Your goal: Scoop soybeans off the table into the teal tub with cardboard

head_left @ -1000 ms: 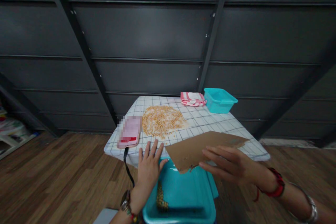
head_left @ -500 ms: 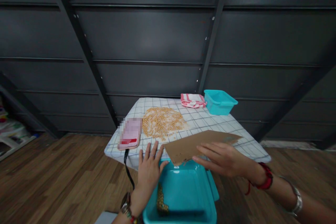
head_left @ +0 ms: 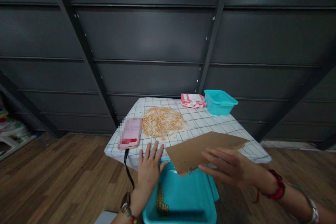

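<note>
Pink case (head_left: 132,129), partly blurred, at the left side of the white cloth (head_left: 204,122), with black strap (head_left: 128,169) hanging down; could be pulled off if the strap were caught by a moving sleeve or wrist. Just right of it, left hand (head_left: 150,168): fingers spread apart, nothing seen in their grasp, between the strap and the blue tub (head_left: 190,194). Beyond these fingertips, yellow grains (head_left: 162,122), lying loose on the cloth; could roll and scatter if the cloth were dragged by a leaning palm. In the tub's left part, dark grains (head_left: 162,202); in case of a knock at the rim, possible to spill. Farther back, folded towel (head_left: 193,100), well apart from the hands. Brown card (head_left: 194,148) tilted, partly over cloth, partly over tub; if swung carelessly, could sweep grains to the floor (head_left: 65,168). Behind it, small box (head_left: 220,103). Last, right hand (head_left: 231,166): fingers stretched over the card, thumb hidden, so cannot tell if pinching or only resting; with weak hold, card likely to slip into the tub.
</note>
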`<action>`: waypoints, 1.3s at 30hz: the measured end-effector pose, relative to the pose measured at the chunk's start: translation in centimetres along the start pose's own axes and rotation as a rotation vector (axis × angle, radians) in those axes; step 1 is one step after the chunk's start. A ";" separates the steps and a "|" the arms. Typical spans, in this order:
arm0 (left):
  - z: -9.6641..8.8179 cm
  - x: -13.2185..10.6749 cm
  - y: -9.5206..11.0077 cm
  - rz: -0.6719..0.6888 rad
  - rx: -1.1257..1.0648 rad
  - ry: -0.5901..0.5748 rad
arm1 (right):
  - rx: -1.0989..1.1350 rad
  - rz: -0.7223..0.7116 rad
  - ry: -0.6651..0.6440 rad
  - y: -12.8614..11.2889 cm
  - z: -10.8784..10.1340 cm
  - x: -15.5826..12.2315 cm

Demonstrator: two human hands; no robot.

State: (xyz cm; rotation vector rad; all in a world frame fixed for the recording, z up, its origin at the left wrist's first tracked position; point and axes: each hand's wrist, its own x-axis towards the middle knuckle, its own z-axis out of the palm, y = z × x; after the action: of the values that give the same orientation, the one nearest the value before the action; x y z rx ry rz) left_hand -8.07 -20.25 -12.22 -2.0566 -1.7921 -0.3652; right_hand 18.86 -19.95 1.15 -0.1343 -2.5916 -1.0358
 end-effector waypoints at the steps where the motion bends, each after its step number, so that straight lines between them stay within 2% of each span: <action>1: 0.0 0.0 0.0 -0.001 -0.004 0.002 | 0.003 0.008 0.009 0.1 0.0 -0.1; 7: 0.2 0.0 -0.1 -0.005 -0.022 0.001 | 0.026 0.072 -0.012 0.3 0.7 -0.8; 12: 0.2 -0.1 -0.1 -0.007 -0.026 -0.008 | 0.039 0.067 0.000 0.3 1.1 -0.5; 23: -0.6 0.1 0.2 -0.018 -0.026 -0.036 | 0.000 0.007 -0.019 -0.4 0.1 0.0; 33: -0.4 0.2 0.3 -0.023 -0.023 -0.035 | -0.019 -0.007 0.055 -0.9 -0.4 -0.7; 39: -0.3 0.2 0.1 -0.022 -0.026 -0.047 | -0.002 -0.032 0.002 -1.2 -1.3 -0.8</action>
State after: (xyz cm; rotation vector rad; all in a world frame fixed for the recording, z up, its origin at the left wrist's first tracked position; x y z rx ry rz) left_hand -7.89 -20.17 -11.90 -2.0812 -1.8484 -0.3513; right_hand 19.74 -21.65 1.00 -0.0924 -2.5995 -1.0489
